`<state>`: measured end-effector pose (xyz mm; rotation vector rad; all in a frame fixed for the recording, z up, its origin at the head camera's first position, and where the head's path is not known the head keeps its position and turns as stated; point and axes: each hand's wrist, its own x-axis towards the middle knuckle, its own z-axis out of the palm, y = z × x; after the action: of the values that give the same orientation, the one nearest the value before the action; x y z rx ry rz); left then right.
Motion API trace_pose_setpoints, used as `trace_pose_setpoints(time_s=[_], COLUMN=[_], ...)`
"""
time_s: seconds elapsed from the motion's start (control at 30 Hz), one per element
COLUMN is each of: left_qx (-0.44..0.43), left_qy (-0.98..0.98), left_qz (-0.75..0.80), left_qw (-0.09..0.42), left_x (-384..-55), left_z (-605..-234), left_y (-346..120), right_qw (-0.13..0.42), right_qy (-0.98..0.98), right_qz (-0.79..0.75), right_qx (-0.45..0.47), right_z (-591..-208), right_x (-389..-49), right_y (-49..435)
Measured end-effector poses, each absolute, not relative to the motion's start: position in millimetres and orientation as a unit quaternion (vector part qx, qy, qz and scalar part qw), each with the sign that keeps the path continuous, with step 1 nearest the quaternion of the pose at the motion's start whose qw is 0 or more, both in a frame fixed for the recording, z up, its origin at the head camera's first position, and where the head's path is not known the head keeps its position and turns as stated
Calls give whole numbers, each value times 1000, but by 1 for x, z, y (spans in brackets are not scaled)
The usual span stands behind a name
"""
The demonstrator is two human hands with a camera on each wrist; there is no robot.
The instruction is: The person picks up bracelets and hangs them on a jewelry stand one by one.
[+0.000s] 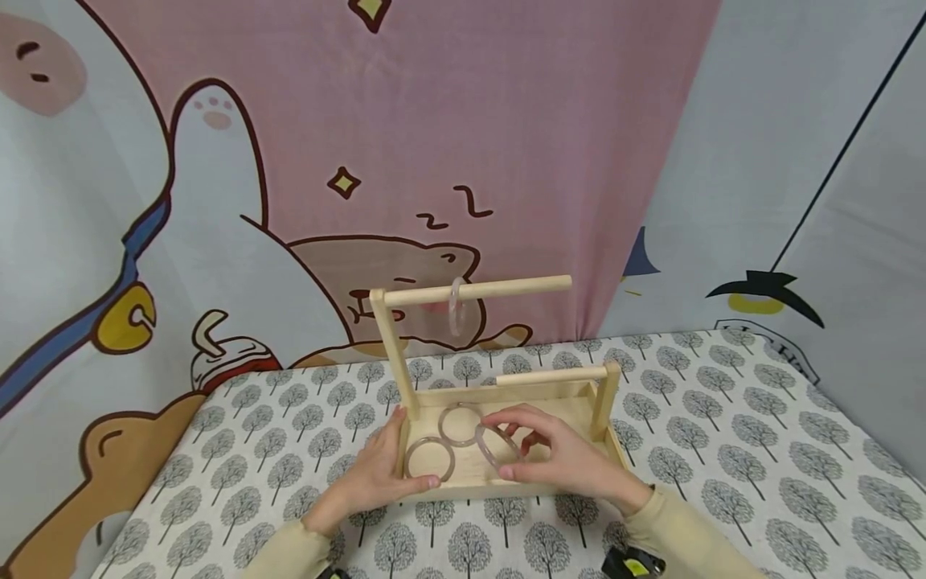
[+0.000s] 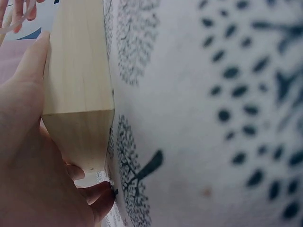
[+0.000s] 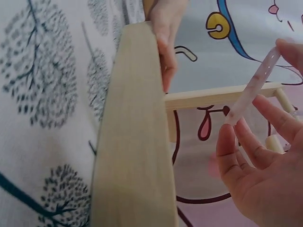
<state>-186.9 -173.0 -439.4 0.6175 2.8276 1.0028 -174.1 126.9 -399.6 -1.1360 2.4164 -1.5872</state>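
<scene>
My right hand (image 1: 564, 458) pinches a pale translucent bangle (image 3: 253, 87) between thumb and fingertips, tilted above the wooden tray base of a bangle stand (image 1: 394, 346). The left hand (image 1: 378, 470) grips the tray's front left corner, its thumb along the front rim and its fingers at the left side. Inside the tray two similar bangles lie flat: one near the front left (image 1: 453, 461), the other behind it (image 1: 440, 425). Another bangle (image 1: 455, 310) hangs on the stand's upper bar. In the left wrist view, the tray's wooden corner (image 2: 78, 80) sits against the palm side of the left hand.
A tall post at the left carries the upper bar (image 1: 514, 287). A shorter post (image 1: 606, 402) at the right carries a lower bar (image 1: 550, 375) pointing left. The tree-print cloth (image 1: 723, 450) covers the table, and a cartoon curtain (image 1: 542, 161) hangs behind it.
</scene>
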Motion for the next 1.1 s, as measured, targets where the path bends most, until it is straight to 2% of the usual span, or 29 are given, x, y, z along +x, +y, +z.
trace_pose_setpoints(time_s=[0.43, 1.1], left_qx=[200, 206], left_qy=[916, 917], left_qz=[345, 340], left_qw=[47, 42], left_x=[-185, -186], left_z=[-436, -438], left_y=[-174, -173], right_qw=[-38, -43], right_qy=[753, 740], right_qz=[-520, -557], right_qx=[-401, -376], right_z=[-376, -339], right_x=[-169, -170], right_y=[129, 155])
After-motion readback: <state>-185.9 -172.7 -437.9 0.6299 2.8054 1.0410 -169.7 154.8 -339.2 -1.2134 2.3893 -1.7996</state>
